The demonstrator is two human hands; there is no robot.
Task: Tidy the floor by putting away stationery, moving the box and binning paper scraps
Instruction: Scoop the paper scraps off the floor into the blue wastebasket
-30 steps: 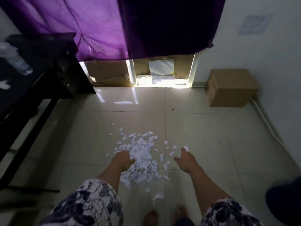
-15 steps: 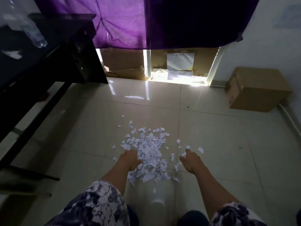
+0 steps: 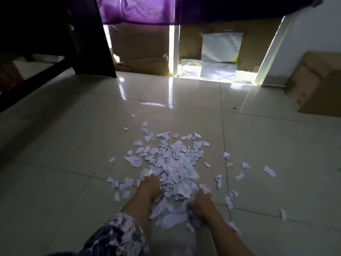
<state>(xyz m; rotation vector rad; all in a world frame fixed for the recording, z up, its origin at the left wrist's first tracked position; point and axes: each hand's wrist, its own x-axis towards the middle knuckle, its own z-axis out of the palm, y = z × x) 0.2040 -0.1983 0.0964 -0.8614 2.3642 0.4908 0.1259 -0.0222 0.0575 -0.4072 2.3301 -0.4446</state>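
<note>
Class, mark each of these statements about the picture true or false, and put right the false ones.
1. Both the left hand and the right hand touch the heap of paper scraps. True.
2. The cardboard box sits in the middle of the heap. False: it stands by the wall on the right, apart from the scraps.
3. The curtain is purple. True.
4. Every scrap lies in the one heap. False: loose scraps lie scattered to the right of it.
5. The floor is carpeted. False: it is glossy tile.
</note>
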